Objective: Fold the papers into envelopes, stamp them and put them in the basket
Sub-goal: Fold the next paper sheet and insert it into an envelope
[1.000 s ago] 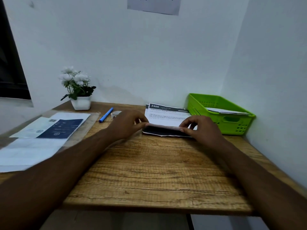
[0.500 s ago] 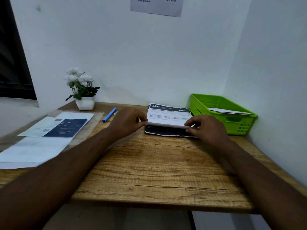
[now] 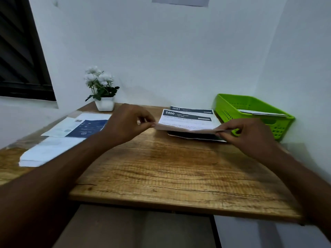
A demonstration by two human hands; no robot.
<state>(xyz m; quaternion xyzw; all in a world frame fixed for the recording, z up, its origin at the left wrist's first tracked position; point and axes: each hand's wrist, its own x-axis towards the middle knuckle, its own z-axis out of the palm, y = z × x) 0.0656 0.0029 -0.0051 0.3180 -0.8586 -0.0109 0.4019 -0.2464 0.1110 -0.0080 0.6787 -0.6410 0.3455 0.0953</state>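
White printed paper headed "2400" is held between both hands, at the far middle of a wooden worktop. The left hand pinches its left edge between thumb and fingertips. The right hand pinches its near right corner the same way. The paper's near edge is raised off a dark sheet lying flat beneath it. A second printed sheet, headed "2684", shows just beyond it.

Right of these, in the far right corner, sits a bright green basket with flat white paper inside. On the far left, near the wall, a white pot of white flowers stands upright. Loose documents, one dark blue, and a white stack lie along the left side.
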